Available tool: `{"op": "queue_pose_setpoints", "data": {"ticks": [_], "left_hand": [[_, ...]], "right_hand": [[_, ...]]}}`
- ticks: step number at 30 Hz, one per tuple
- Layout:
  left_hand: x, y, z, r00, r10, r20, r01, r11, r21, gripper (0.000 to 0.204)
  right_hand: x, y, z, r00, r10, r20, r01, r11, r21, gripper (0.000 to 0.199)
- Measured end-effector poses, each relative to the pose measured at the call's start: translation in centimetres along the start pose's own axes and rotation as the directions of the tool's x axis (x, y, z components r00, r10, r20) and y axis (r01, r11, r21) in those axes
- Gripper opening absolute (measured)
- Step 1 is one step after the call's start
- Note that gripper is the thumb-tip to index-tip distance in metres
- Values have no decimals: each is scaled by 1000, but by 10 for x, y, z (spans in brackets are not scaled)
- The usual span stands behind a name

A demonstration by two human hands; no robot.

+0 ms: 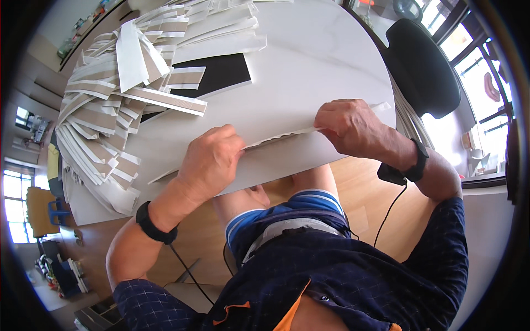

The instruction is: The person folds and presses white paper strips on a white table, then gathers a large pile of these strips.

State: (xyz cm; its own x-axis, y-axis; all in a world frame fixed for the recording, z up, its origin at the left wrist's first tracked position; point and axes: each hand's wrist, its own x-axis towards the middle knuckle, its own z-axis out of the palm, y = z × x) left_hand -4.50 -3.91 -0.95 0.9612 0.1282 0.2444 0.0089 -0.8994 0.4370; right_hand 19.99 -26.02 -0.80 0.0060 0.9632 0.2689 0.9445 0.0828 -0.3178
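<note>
Both of my hands grip a long, thin white paper strip, seen nearly edge-on above the near side of the white table. My left hand is closed on it toward its left end, with the fingers curled under. My right hand pinches it nearer the right end, whose tip sticks out beyond the fist. The stretch between the hands looks slightly wavy along its edge. To the left lies a large heap of paper strips, many white with a tan band.
More white strips lie at the far side, beside a flat black piece partly covered by the heap. A black chair back stands right of the table. Black cables hang from the bands on both my wrists.
</note>
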Motion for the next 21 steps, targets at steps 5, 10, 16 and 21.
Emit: {"op": "queue_pose_setpoints", "data": {"ticks": [5, 10, 16, 21], "left_hand": [[-5, 3, 4, 996, 81, 30, -85, 987, 133, 20], [-3, 5, 8, 993, 120, -24, -115, 982, 147, 22], [-3, 8, 13, 966, 258, -12, -243, 924, 295, 17], [-8, 16, 14, 972, 230, 56, -235, 907, 350, 17]], "right_hand": [[-2, -5, 5, 999, -47, -22, 44, 995, -91, 8], [-5, -11, 5, 999, -45, 11, 46, 988, -147, 11], [-7, -15, 6, 996, -54, 70, 69, 969, -238, 14], [-8, -31, -1, 984, 27, 174, 25, 957, -289, 23]]}}
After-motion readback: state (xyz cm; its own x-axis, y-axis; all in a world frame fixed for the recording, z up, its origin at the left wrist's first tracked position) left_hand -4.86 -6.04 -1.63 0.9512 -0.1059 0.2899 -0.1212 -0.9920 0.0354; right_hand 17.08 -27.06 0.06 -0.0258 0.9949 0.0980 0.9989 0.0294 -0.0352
